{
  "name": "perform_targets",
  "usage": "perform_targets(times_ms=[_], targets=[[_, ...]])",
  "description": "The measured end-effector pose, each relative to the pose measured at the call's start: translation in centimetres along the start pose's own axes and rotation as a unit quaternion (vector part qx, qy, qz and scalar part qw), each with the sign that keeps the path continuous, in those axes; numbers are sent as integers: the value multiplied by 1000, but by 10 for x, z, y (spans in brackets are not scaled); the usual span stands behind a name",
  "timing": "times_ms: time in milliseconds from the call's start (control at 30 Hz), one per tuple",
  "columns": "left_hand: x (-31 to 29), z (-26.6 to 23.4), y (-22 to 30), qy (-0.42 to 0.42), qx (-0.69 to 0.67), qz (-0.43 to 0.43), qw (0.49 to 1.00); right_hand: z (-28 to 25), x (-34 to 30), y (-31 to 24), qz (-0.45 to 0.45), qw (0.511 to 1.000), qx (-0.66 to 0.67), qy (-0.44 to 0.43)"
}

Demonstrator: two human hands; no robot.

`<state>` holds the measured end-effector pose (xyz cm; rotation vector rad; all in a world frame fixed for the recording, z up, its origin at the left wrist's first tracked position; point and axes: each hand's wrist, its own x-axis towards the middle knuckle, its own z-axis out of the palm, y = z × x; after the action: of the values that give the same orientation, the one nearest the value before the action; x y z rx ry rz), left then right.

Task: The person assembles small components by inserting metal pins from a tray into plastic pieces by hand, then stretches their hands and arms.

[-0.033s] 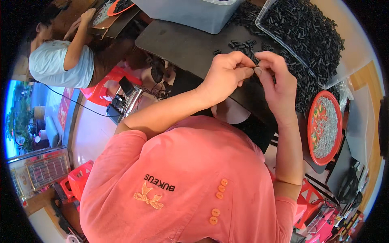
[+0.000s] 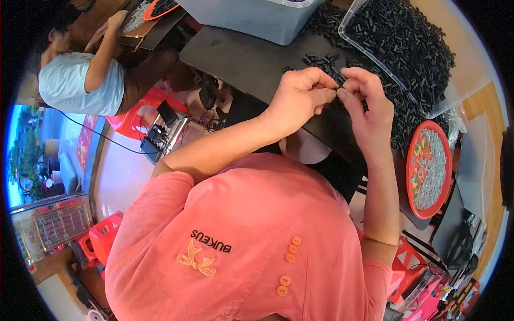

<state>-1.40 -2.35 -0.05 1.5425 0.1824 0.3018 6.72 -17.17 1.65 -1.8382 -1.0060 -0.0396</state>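
Your left hand (image 2: 302, 101) and right hand (image 2: 368, 109) pinch a tiny dark piece (image 2: 337, 90) between their fingertips, its shape mostly hidden, above the black desk (image 2: 230, 53); beyond lie heaped short, black, tube-like parts (image 2: 407, 48).

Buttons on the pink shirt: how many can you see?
5 buttons: three in a line on the shirt, then, after a gap, two more below them in the picture. Others could be hidden by folds.
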Motion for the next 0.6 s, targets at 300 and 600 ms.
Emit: perform_targets(times_ms=[300,600], targets=[[5,-7,4,-23,-142,-48,988,6,2,0,-120,981,-148,42],[3,-4,2,-24,-159,-51,986,14,-2,8,-263,905,-317,109]])
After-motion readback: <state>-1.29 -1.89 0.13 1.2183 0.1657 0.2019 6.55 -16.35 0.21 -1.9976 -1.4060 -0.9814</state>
